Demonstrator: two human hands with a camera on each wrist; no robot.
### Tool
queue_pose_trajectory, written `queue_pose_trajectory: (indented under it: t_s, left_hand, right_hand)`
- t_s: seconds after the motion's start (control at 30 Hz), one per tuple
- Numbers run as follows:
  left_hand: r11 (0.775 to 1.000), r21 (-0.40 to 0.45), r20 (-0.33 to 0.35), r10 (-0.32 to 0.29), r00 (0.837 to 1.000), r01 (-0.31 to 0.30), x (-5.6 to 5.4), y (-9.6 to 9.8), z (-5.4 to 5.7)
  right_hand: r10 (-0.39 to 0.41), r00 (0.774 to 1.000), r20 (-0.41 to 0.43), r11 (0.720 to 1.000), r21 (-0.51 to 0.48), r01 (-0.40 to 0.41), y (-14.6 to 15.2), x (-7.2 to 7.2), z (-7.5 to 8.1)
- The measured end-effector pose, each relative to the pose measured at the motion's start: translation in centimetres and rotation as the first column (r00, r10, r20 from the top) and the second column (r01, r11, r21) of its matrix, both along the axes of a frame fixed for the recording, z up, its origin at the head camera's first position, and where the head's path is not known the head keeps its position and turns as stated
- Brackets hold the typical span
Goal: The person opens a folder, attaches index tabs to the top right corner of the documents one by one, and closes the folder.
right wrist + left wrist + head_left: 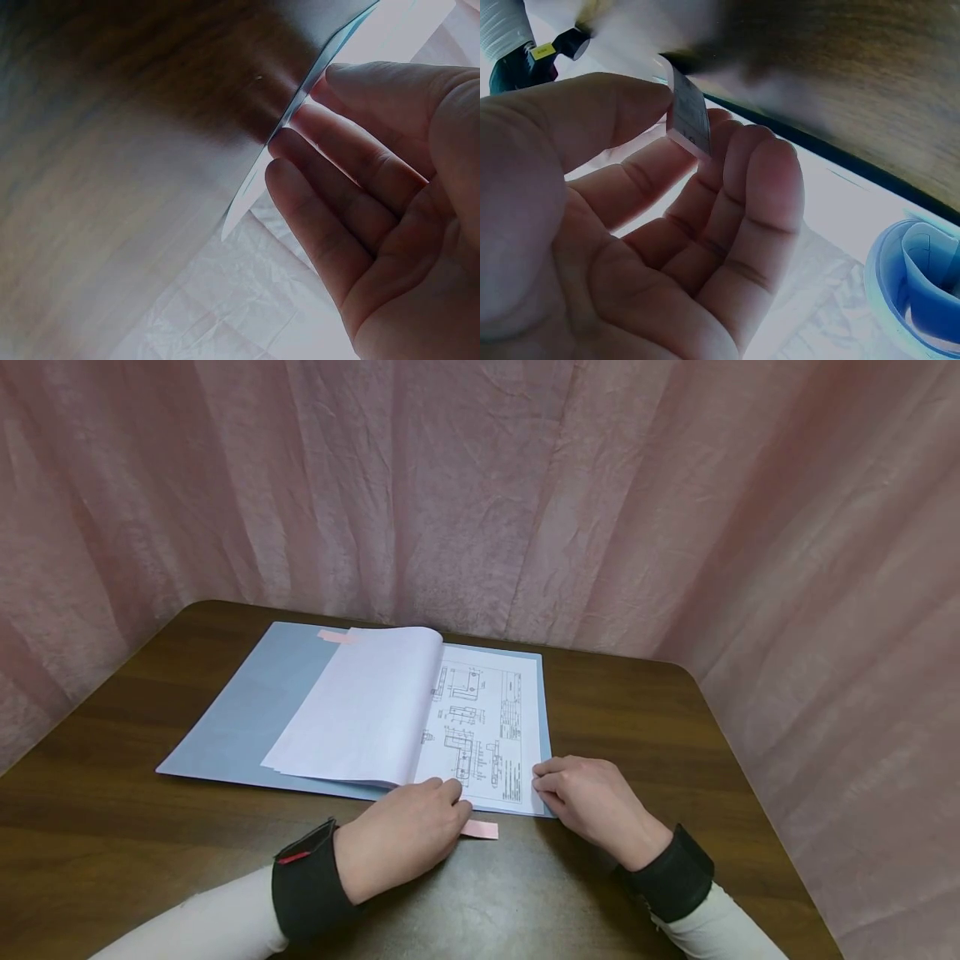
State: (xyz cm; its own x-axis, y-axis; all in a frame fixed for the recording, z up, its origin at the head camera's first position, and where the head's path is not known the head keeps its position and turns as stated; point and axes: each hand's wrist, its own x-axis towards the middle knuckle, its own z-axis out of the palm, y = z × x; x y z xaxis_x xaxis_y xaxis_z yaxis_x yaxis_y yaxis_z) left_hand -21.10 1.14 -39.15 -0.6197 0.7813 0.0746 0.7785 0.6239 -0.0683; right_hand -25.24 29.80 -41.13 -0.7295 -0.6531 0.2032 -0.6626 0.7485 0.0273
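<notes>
A pale blue folder [225,710] lies spread on the table with white sheets in it. Its turned sheets [352,710] curve over to the left. On the right, a page of technical drawings [480,718] faces up. My left hand [408,835] is at the folder's lower edge, and a small pink paper strip [482,831] sticks out beside its fingers. In the left wrist view, thumb and fingers pinch this small pad [690,116], which has a pink edge and grey printed face. My right hand [592,802] touches the folder's lower right edge with its fingertips, the fingers loosely extended [322,217].
Another pink strip [337,637] sticks out at the far edge of the turned sheets. The brown wooden table [622,710] has rounded far corners. Pink curtains [480,493] hang close behind it and along the sides.
</notes>
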Motion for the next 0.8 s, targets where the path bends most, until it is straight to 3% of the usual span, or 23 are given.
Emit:
queue_pose_trajectory:
  t_s: [0.43,0.7,0.8]
  left_hand:
    - [0.999,-0.038,-0.073,-0.02,0.997,0.017,0.04,-0.23,-0.11]
    - [0.999,-0.02,-0.031,0.033,0.999,-0.033,-0.43,-0.15,-0.04]
    - [0.999,0.011,-0.049,0.048,0.998,-0.048,-0.77,-0.27,0.24]
  right_hand:
    - [0.003,1.0,-0.005,1.0,0.003,-0.003,0.0,-0.03,-0.03]
    - [-0.007,1.0,0.005,1.0,0.003,0.007,-0.04,-0.07,0.06]
    - [-0.011,1.0,0.014,1.0,0.002,0.011,-0.05,-0.15,0.06]
